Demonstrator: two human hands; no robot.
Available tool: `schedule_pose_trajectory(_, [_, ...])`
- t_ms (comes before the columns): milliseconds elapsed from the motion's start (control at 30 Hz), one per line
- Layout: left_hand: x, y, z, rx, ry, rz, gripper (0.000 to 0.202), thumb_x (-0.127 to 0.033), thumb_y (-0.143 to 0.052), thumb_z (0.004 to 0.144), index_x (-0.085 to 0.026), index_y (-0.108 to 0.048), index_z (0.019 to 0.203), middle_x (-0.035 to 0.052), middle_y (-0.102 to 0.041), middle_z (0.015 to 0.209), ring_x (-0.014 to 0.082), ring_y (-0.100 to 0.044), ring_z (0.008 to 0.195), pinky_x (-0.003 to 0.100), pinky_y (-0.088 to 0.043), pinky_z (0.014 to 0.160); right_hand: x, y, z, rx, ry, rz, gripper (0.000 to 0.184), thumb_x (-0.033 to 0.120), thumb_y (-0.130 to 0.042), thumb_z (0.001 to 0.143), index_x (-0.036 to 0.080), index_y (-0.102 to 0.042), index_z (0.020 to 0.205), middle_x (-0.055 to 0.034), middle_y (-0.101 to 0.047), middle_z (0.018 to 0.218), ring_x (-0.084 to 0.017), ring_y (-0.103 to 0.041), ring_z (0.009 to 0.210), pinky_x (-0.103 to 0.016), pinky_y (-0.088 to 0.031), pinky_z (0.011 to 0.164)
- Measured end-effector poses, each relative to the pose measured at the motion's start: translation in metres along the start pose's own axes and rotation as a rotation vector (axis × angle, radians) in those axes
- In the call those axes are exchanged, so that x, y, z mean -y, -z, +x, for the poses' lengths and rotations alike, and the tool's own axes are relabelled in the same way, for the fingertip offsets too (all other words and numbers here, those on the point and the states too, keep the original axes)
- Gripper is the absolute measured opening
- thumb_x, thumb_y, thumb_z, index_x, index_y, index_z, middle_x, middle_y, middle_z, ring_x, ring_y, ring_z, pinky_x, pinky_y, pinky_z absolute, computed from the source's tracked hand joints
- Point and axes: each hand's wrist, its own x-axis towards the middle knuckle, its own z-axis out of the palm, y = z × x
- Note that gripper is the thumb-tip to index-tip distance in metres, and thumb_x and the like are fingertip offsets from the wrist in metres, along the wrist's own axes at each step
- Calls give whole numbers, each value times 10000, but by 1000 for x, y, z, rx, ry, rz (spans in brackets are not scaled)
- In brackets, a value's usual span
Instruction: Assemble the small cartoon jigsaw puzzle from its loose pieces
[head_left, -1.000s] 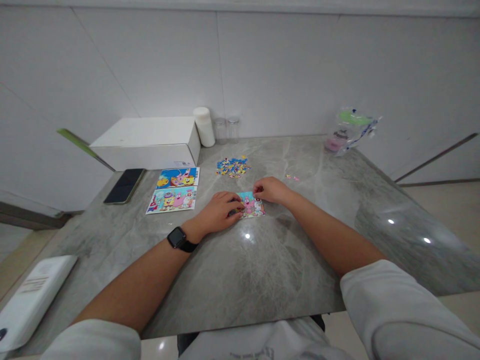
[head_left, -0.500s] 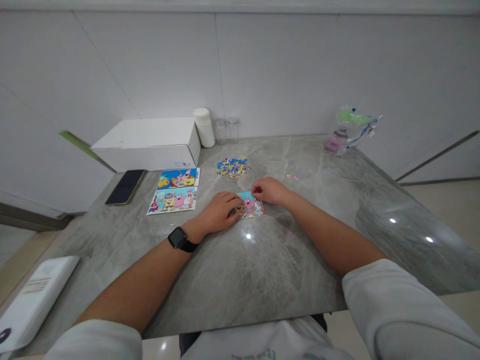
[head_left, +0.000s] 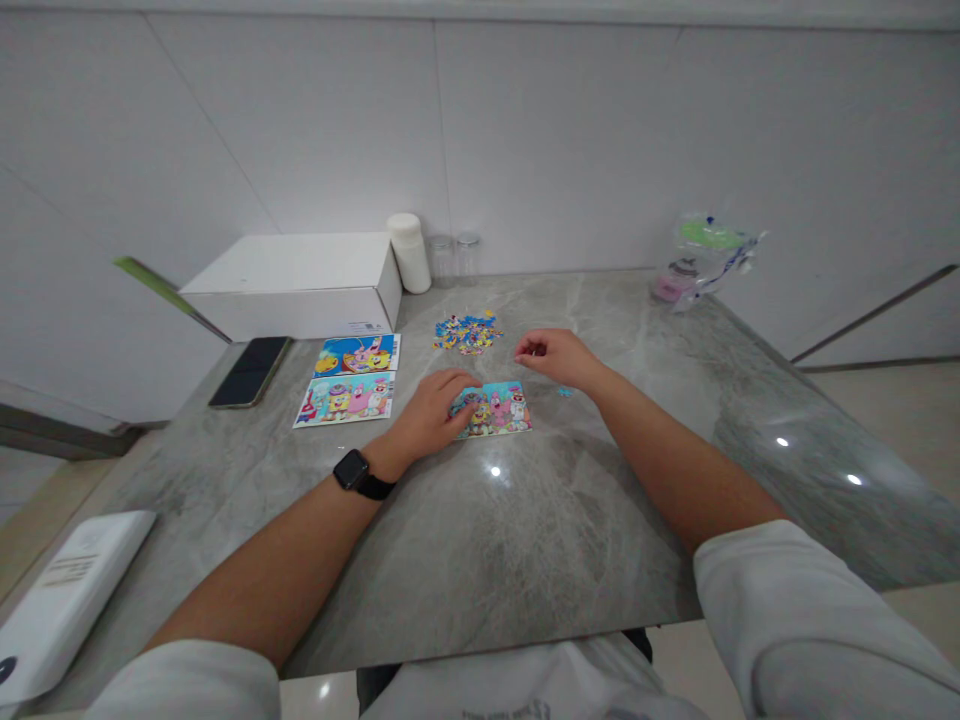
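Observation:
A small cartoon jigsaw puzzle [head_left: 507, 408] lies on the grey marbled tabletop in front of me. My left hand [head_left: 435, 408] rests on its left end, fingers stretched out and lying over the pieces. Up and to the right of the puzzle, my right hand [head_left: 551, 356] hovers with its fingertips drawn together; anything between them is too small to make out. Just right of the puzzle, below that hand, are light-blue loose pieces [head_left: 565, 392]. Beyond the puzzle is a heap of mixed puzzle pieces [head_left: 468, 333].
Left of my hands lie two printed picture cards [head_left: 345, 400] and a phone [head_left: 251, 372]. A white box [head_left: 292, 285], a white bottle [head_left: 409, 255] and two clear glasses [head_left: 466, 260] stand along the wall. Back right sits a plastic bag [head_left: 701, 262]; a white device [head_left: 75, 600] is at left.
My right hand has lifted off the puzzle's upper right corner and moved up and right. My left hand has slid slightly left, showing more of the picture. The light-blue pieces have come into view.

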Motion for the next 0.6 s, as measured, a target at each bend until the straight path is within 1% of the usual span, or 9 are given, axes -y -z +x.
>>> schedule_pose_trajectory(67, [4, 1, 0, -119, 62, -32, 252, -330, -531, 1044, -210, -651, 1231, 97, -704, 1185, 248, -661, 1123, 442, -535, 1030, -5, 15, 0, -58, -17, 25, 165, 309, -693, 878, 185, -791, 927, -21, -743, 830, -148, -607, 729, -258, -434, 699])
schedule_pose_trajectory(167, [13, 1, 0, -323, 193, -48, 213, -264, -493, 1038, -210, -651, 1169, 75, -708, 1114, 225, -671, 1054, 421, -549, 987, -10, 37, -2, -129, -38, 24, 189, 322, -687, 876, 176, -788, 940, -35, -745, 839, -156, -614, 735, -266, -441, 694])
schedule_pose_trajectory(233, [18, 1, 0, -416, 259, -71, 208, -250, -496, 1029, -210, -649, 1164, 67, -711, 1102, 217, -675, 1040, 415, -552, 985, -13, 50, -4, -150, -62, -10, 208, 335, -676, 890, 173, -788, 957, -46, -752, 856, -160, -623, 740, -271, -447, 691])
schedule_pose_trajectory(300, [21, 1, 1, -450, 294, -102, 215, -261, -510, 1022, -211, -644, 1183, 61, -712, 1097, 210, -679, 1025, 407, -559, 976, -16, 61, -8, -134, -90, -71, 231, 358, -661, 913, 176, -790, 974, -55, -760, 867, -166, -635, 739, -276, -448, 682])
schedule_pose_trajectory(333, [22, 1, 1, -454, 303, -112, 222, -268, -515, 1020, -212, -642, 1194, 59, -711, 1095, 207, -680, 1018, 403, -562, 971, -18, 65, -9, -105, -106, -108, 238, 367, -656, 923, 179, -792, 977, -56, -764, 865, -168, -641, 737, -278, -447, 675])
schedule_pose_trajectory(400, [22, 1, 1, -445, 310, -112, 236, -282, -524, 1017, -216, -639, 1213, 54, -709, 1091, 202, -679, 1007, 398, -564, 970, -23, 73, -11, -34, -146, -192, 230, 369, -661, 933, 187, -798, 965, -58, -774, 861, -174, -654, 737, -283, -440, 667])
schedule_pose_trajectory(467, [22, 0, 1, -436, 310, -92, 249, -299, -532, 1019, -220, -634, 1232, 52, -705, 1085, 201, -674, 1004, 396, -562, 972, -29, 79, -12, -4, -188, -278, 203, 348, -675, 933, 194, -806, 951, -67, -786, 880, -185, -669, 759, -291, -438, 676])
schedule_pose_trajectory(600, [20, -1, 0, -409, 291, -69, 291, -347, -525, 1037, -219, -606, 1286, 54, -697, 1080, 203, -670, 994, 396, -562, 966, -41, 87, -11, -84, -264, -361, 193, 309, -671, 945, 195, -820, 989, -94, -801, 937, -208, -691, 815, -305, -458, 717])
